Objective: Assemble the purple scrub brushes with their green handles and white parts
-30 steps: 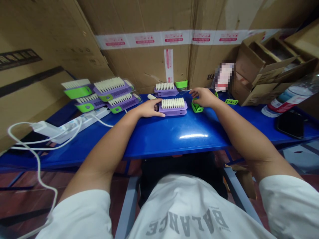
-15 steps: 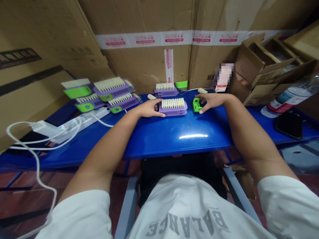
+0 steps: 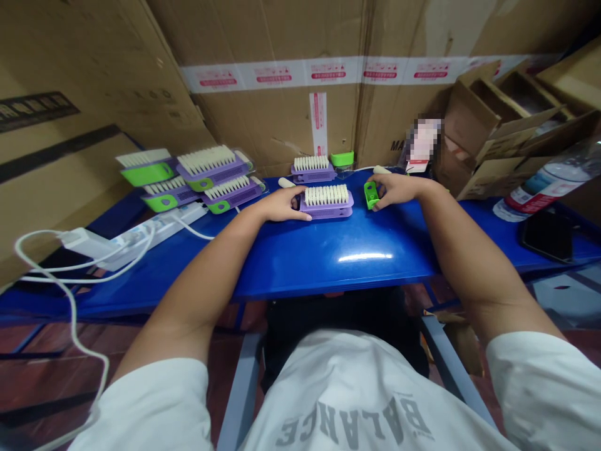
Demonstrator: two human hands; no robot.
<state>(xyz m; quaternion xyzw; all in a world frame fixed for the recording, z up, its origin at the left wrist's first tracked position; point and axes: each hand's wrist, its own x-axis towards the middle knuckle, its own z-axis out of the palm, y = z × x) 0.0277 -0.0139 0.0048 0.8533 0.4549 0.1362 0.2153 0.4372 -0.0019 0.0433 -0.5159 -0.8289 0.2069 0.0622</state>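
My left hand [image 3: 285, 205] is closed on the left end of a purple brush [image 3: 327, 202], which lies on the table with its cream bristles up. The tips of some fingers are hidden behind the brush. To the right, my right hand [image 3: 395, 189] grips a small green plastic end piece [image 3: 370, 196], its hollow side facing me. A gap of blue table separates that piece from the brush. Behind them stand another purple brush [image 3: 312, 168] and a green part [image 3: 342, 159].
Several green and purple brushes [image 3: 209, 164] are piled at left, behind a white power strip [image 3: 141, 241] with cables. On the right are a water bottle [image 3: 535, 191], a black phone [image 3: 547, 237] and cardboard dividers [image 3: 498, 119]. Large cartons [image 3: 282, 31] wall in the back of the blue table [image 3: 300, 263].
My right hand has shifted very slightly, and the green piece has tilted a little with it. My left hand and the brush stay in place.
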